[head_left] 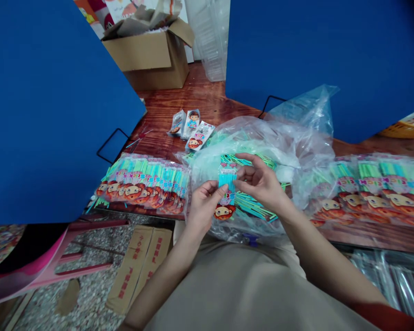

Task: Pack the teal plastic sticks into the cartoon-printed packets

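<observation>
In front of my body, my left hand (206,201) pinches a small clear packet of blue sticks (227,180) between thumb and fingers. A cartoon face is printed at the packet's lower end. At its upper right edge, the thumb and a curled finger of my right hand (257,180) close on the packet, with the index finger stretched out above. Beneath both hands lies a large clear plastic bag (207,161), open and holding many loose green and blue sticks (253,206).
Filled packets lie in overlapping rows at left (148,184) and right (372,188). Behind the bag are several printed card stacks (193,124). Blue panels (55,110) flank the wooden table (207,92). A cardboard box (155,55) stands at the back; a pink stool (69,248) is lower left.
</observation>
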`<state>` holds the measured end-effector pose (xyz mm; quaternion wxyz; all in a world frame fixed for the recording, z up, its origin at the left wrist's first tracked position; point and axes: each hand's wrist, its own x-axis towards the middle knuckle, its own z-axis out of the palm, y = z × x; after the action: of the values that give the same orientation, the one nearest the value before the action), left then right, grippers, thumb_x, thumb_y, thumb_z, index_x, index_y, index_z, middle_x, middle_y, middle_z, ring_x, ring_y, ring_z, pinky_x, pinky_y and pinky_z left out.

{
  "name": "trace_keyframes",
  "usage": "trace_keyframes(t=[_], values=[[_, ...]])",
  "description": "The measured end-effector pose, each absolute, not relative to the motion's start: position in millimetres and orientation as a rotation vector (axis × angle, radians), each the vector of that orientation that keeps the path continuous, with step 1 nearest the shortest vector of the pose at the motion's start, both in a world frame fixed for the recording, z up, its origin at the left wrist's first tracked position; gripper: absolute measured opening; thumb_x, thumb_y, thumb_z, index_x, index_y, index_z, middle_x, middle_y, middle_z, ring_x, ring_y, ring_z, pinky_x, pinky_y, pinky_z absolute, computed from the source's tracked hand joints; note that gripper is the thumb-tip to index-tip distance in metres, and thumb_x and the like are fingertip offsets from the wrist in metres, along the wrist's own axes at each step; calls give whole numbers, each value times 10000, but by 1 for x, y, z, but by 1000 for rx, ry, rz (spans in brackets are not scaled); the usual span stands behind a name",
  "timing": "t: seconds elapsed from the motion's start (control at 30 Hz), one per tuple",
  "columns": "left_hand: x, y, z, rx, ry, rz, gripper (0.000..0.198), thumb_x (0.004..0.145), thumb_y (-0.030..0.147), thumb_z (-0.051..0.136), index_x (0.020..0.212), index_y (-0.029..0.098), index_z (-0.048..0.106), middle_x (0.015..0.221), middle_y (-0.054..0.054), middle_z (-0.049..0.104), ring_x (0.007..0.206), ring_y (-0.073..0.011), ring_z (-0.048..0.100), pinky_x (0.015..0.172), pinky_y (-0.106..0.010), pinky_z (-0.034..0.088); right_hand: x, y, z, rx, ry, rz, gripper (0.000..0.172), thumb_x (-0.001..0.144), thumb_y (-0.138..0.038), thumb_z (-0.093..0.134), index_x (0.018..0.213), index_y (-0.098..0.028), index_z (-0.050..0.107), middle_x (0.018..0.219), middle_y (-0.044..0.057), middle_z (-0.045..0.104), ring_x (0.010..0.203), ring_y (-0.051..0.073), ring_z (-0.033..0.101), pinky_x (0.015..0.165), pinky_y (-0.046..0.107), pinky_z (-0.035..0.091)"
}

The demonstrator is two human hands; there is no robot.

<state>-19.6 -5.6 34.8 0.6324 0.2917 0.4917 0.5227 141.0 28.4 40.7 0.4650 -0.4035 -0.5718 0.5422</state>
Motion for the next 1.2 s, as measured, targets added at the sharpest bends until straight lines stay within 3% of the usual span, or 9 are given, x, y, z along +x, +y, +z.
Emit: trace_keyframes(t=[0.23,0.5,1.2], values=[[-20,-5,33,680,1132,1193,263,634,330,862,782,166,719,750,4,688,678,-104,572,699,-234,447,138,29,40,-991,-1365,1356,596,784,-374,743,1300,-303,452,833,-11,567,695,155,570,653,338,512],[-19,-5,34,692,1129,1179,275,628,337,867,785,160,727,731,3,685,674,-105,563,682,-231,438,136,29,39,-1005,-1377,1326,597,760,-313,753,1279,-299,459,769,-39,519,603,131,511,557,300,453],[-22,-7,33,762,1128,1176,279,656,373,854,767,157,714,709,24,626,655,-91,492,654,-225,388,132,25,42,-967,-1366,1302,543,773,-274,738,1255,-284,486,692,-64,523,562,118,474,503,267,391]])
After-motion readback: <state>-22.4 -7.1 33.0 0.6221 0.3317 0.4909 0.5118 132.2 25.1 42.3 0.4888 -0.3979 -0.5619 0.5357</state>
